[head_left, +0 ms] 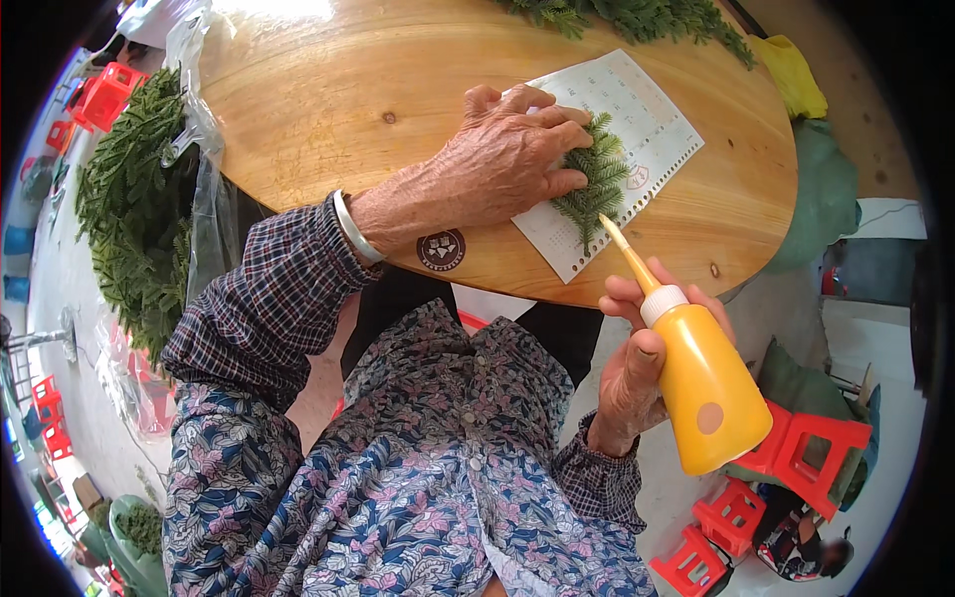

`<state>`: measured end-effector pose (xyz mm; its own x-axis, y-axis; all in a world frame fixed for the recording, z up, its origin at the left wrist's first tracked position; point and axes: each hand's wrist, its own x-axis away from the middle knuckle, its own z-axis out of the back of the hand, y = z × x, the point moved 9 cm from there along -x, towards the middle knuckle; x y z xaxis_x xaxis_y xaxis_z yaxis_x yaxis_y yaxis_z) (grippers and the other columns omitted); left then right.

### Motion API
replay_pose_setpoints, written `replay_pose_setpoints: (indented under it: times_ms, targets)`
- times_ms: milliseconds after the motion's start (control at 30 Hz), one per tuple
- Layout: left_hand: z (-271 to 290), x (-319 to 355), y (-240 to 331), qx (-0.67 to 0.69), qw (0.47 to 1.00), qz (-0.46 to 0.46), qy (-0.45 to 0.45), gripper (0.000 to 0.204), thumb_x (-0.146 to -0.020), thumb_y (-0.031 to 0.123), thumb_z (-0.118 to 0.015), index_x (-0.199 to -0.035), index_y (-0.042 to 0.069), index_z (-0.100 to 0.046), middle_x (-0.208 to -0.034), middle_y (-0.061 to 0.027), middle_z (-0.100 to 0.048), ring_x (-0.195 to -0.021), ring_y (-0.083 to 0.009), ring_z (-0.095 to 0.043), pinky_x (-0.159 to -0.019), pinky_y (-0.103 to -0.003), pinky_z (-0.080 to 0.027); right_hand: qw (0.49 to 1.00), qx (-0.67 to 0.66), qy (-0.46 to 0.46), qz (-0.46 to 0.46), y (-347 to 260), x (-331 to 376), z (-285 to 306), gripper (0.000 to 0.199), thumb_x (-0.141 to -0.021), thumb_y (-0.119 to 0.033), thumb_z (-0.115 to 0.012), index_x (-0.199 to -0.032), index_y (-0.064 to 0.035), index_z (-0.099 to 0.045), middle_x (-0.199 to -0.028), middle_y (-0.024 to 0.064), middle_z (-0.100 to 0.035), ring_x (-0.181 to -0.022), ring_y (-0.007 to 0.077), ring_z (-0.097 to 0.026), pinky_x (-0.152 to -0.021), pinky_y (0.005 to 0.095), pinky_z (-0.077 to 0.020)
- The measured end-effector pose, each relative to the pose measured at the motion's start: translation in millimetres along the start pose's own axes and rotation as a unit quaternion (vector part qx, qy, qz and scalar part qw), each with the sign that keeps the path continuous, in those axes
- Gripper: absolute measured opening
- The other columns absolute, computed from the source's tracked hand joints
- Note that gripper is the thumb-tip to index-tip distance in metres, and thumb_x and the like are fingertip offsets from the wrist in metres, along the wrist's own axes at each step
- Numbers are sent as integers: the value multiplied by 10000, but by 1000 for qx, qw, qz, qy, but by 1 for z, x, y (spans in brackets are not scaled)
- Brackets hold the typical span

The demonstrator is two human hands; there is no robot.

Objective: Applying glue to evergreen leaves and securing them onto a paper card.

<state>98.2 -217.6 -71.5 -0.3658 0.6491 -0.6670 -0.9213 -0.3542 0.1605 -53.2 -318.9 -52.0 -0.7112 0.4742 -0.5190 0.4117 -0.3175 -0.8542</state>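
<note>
My left hand (pixel 502 159) lies flat on a green fern-like sprig (pixel 600 182), pressing it onto a white printed paper sheet (pixel 652 124) on a round wooden table (pixel 328 90). A silver bangle circles that wrist. My right hand (pixel 637 373) grips an orange-yellow squeeze bottle (pixel 706 383) with a white collar. Its thin nozzle tip points up at the lower end of the sprig, close to the paper's perforated edge.
More green fronds lie at the table's far edge (pixel 637 15). A big heap of the same fronds in clear plastic (pixel 134 209) sits to the left. Red plastic stools (pixel 796 448) stand low on the right, and others (pixel 104 95) at upper left. A yellow bag (pixel 791 75) lies to the right.
</note>
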Motion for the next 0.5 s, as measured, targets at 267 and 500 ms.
replay_pose_setpoints:
  times_ms: [267,500]
  targets:
    - [1,1,-2,-6,1000,7,0,318,-839,339,-617,-1046,97,-624,-1203,-66,-575,-1097,-267,-468,-942,-419,-327,1000,10,-12,3,-3,1,-2,601,-819,-390,-710,-1211,-60,-396,-1104,274,-581,-775,286,-666,-642,305,-571]
    - [-7,1,-7,10,995,62,-77,336,-887,368,-594,-1140,148,-617,-1336,16,-524,-1225,-210,-429,-1018,-435,-221,1000,11,4,11,-4,5,0,618,-807,-392,-722,-1214,-59,-397,-1109,272,-579,-776,291,-666,-643,305,-571]
